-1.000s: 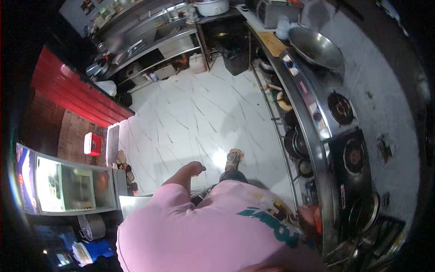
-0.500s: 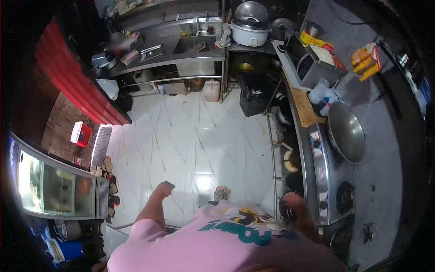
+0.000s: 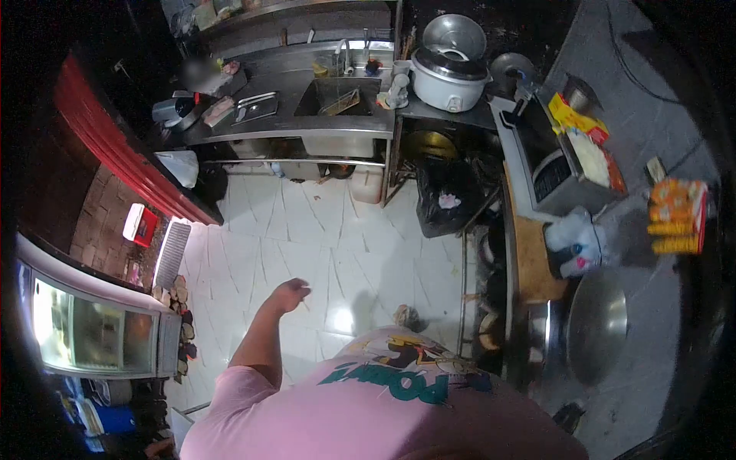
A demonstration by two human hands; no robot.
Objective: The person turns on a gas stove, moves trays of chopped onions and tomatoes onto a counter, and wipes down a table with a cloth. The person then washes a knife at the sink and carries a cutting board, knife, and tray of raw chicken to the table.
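Left hand [image 3: 291, 295], empty, grip loosely apart, hangs above white floor [image 3: 295, 245]; right hand unseen, grip unclear. Sink [image 3: 313, 100] ahead.

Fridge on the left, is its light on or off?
On: the fridge glows bright white inside, strongest toward its far left edge.

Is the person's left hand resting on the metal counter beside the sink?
No, the left hand hangs in the air over the white floor, well apart from the metal counter.
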